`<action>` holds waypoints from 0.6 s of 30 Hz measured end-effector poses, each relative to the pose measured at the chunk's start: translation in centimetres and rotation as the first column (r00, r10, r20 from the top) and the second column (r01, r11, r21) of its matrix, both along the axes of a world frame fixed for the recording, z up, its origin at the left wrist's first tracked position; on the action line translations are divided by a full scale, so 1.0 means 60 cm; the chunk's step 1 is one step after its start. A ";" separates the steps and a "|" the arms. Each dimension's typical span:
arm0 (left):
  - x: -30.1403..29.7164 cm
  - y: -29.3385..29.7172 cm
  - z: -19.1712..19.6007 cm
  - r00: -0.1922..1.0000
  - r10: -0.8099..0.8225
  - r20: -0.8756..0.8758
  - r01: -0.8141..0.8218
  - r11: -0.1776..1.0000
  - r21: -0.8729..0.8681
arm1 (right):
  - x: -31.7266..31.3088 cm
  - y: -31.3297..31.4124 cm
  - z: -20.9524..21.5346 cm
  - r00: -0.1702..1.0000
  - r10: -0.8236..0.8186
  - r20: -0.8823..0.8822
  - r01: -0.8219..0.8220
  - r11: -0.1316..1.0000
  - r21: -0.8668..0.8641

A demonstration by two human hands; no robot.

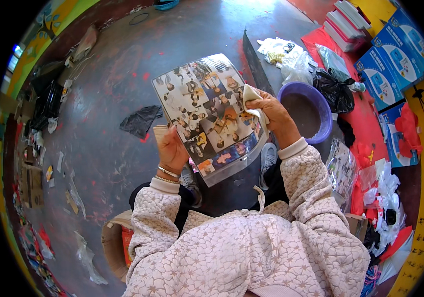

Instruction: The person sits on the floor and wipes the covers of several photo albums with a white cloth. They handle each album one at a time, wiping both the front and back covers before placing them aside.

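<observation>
- The large glossy printed sheet covered in small colour photographs is held up above the person's lap, over the grey floor. Its long axis runs from lower right near the body to upper left away from it, and its picture side faces the camera.
- The sheet's lower left edge is hidden behind the left hand; what the small photographs show is too fine to make out.
- The left hand grips that lower left edge, fingers curled closed around it, with bracelets at the wrist.
- The right hand presses a small folded cream cloth against the sheet's right edge, fingers closed on the cloth, wrist bent inward.
- A round purple plastic basin sits just beyond the right hand.
</observation>
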State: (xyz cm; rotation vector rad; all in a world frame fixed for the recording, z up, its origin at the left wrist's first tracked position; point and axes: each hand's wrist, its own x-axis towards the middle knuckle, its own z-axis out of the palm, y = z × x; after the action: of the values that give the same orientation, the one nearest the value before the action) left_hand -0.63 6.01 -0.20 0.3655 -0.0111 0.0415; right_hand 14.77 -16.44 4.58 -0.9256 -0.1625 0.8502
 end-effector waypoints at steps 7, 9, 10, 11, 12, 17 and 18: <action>-0.003 -0.023 -0.007 0.998 0.039 -0.053 -0.047 0.988 -0.149 | -0.016 0.004 0.015 0.998 -0.043 0.035 0.041 0.998 0.046; -0.002 -0.023 -0.002 0.999 0.018 -0.047 -0.022 0.994 -0.105 | -0.018 0.006 0.014 0.999 -0.027 0.036 0.026 0.998 0.049; 0.000 -0.026 0.007 0.999 0.002 -0.045 -0.006 0.997 -0.082 | -0.019 0.008 0.010 0.999 -0.024 0.032 0.023 0.999 0.036; 0.002 -0.025 0.020 0.999 0.026 -0.021 -0.027 0.998 -0.065 | -0.020 0.010 0.007 0.999 -0.021 0.028 0.020 1.000 0.023; 0.001 -0.023 0.019 0.999 0.037 -0.021 -0.038 0.998 -0.051 | -0.023 0.012 0.005 0.999 -0.012 0.037 0.012 1.000 0.015; 0.008 -0.003 0.009 0.989 -0.008 -0.147 -0.001 0.998 -0.064 | -0.002 -0.004 -0.019 0.987 0.072 0.141 -0.036 0.970 -0.241; 0.008 0.001 0.005 0.984 -0.012 -0.179 0.001 0.998 -0.060 | 0.003 -0.014 -0.002 0.963 0.079 0.256 0.044 0.897 -0.441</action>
State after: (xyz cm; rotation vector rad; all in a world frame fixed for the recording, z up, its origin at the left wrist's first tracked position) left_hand -0.16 6.08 0.11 0.3089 0.1664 0.0025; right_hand 14.96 -17.29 4.47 -1.4747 -0.2158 0.7887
